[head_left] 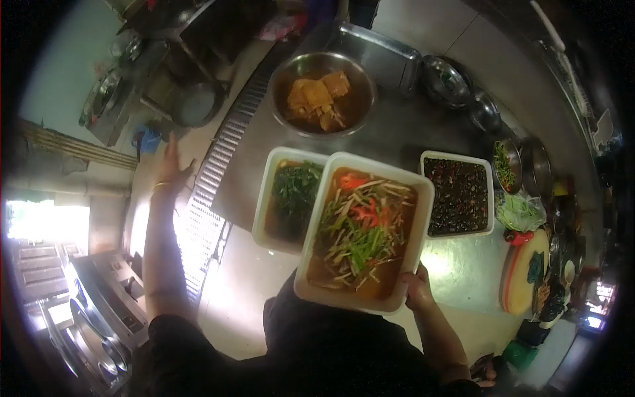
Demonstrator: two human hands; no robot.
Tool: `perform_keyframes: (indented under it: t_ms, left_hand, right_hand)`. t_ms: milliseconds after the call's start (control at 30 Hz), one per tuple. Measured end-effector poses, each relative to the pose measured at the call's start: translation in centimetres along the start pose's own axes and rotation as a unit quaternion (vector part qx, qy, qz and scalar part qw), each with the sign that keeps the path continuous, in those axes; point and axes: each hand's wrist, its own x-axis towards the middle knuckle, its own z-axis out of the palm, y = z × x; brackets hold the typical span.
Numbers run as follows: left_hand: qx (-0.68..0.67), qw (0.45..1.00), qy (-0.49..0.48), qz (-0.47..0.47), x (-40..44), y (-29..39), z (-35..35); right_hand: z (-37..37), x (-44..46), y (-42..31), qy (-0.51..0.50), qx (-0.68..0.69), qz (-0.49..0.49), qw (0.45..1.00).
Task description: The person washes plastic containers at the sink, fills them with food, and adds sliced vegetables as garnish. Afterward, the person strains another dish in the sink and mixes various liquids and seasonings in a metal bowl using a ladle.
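Observation:
My right hand grips the near right edge of a white rectangular tub, held up in front of my body. Inside it are julienned vegetables in an orange-brown broth, with green strips and red pieces. My left hand reaches out to the left over the floor, fingers apart, with nothing seen in it. The held tub partly covers a second white tub of dark leafy greens. Beyond them a steel bowl holds yellow-brown chunks in liquid.
A white tub of dark chopped food is on the steel table, right of the held tub. Steel bowls, bagged greens, a red pepper and a round cutting board line the right side. A ridged metal strip edges the left.

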Motion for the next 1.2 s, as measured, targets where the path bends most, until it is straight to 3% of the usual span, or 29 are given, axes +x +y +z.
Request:
perform_keyframes:
  t_ms: [33, 100, 167, 200, 267, 333, 433, 533, 733, 800, 867, 967, 1067, 1167, 1200]
  left_hand:
    - [0.072, 0.997, -0.009, 0.006, 0.4, -1.0, -2.1]
    - [0.047, 0.990, -0.105, -0.086, 1.5, -5.5, -1.1]
    - [0.023, 0.996, -0.082, -0.002, 0.2, -6.0, 1.9]
    - [0.008, 0.991, -0.006, 0.132, -1.1, -4.2, 3.7]
    - [-0.205, 0.965, -0.148, -0.068, -2.6, 0.0, 6.5]
    - [-0.336, 0.934, -0.111, 0.048, -3.6, 5.1, 8.4]
    - [-0.531, 0.817, -0.183, -0.129, -2.4, 11.0, 9.4]
    - [-0.558, 0.788, -0.186, -0.180, -1.0, 13.4, 10.0]
    - [-0.492, 0.834, -0.225, -0.106, -4.3, 12.3, 12.1]
    - [-0.523, 0.822, -0.176, -0.141, -5.2, 13.0, 12.4]
    - [-0.544, 0.801, -0.173, -0.181, -4.9, 13.4, 12.3]
    - [-0.566, 0.792, -0.167, -0.155, -3.8, 14.4, 11.4]
    - [-0.520, 0.822, -0.188, -0.134, -3.0, 12.8, 12.6]
    - [-0.549, 0.813, -0.079, -0.175, -1.8, 14.0, 12.9]
    - [-0.568, 0.796, -0.088, -0.190, -1.0, 15.0, 12.4]
  right_hand:
    - [0.4, 0.4, 0.0, -0.043, -0.001, -0.020, 0.999]
    - [1.4, 1.5, 0.7, -0.075, 0.011, -0.031, 0.997]
    - [2.1, 2.6, 1.9, -0.088, 0.028, -0.007, 0.996]
    - [3.1, 2.9, 1.8, -0.096, 0.032, -0.016, 0.995]
    - [4.9, 3.4, 1.1, -0.110, 0.038, -0.033, 0.993]
    - [5.1, 4.7, 2.3, -0.167, 0.087, -0.070, 0.980]
    - [5.4, 6.2, 3.9, -0.163, 0.065, -0.067, 0.982]
    - [5.7, 6.3, 3.9, -0.155, 0.046, -0.074, 0.984]
    - [6.3, 6.2, 4.9, -0.128, -0.009, -0.136, 0.982]
    - [6.1, 6.3, 4.6, -0.135, -0.035, -0.182, 0.973]
    - [5.9, 6.7, 4.5, -0.121, -0.055, -0.152, 0.979]
    - [7.0, 7.2, 3.6, -0.104, -0.035, -0.137, 0.984]
    - [7.1, 7.9, 3.5, -0.086, -0.079, -0.138, 0.984]
    - [8.0, 6.8, 0.8, -0.067, -0.099, -0.097, 0.988]
    - [8.5, 6.2, 0.0, -0.061, -0.094, -0.074, 0.991]
